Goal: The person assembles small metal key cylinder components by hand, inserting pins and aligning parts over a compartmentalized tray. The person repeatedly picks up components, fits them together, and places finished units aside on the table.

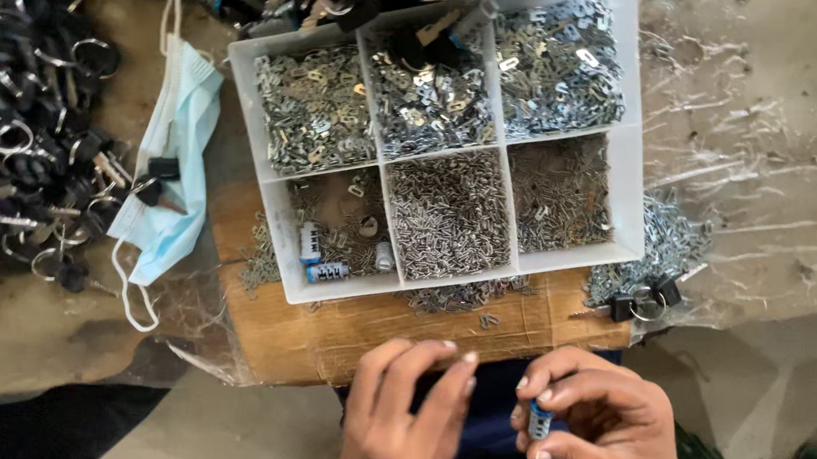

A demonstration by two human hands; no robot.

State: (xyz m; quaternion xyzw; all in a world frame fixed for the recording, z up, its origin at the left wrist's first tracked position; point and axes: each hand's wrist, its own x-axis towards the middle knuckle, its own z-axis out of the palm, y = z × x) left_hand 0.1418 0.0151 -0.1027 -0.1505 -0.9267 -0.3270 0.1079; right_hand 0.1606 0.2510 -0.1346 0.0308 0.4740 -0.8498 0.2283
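My right hand (pixel 595 425) is closed around a small blue and silver lock cylinder (pixel 539 421), held upright at the bottom of the head view. My left hand (pixel 412 405) is just left of it, fingers curled with the tips pinched together; I cannot tell whether a tiny part is between them. Beyond both hands stands a white six-compartment tray (pixel 625 167) on a cardboard-covered board (pixel 326 333). The tray holds small metal plates, pins and springs. Its near-left compartment has two more blue cylinders (pixel 317 257).
A light blue face mask (pixel 181 168) lies left of the tray. A heap of black keys on metal rings (pixel 27 131) fills the far left. Loose metal bits (pixel 662 250) and a black key pair (pixel 645 301) sit at the tray's right. Plastic sheeting covers the right side.
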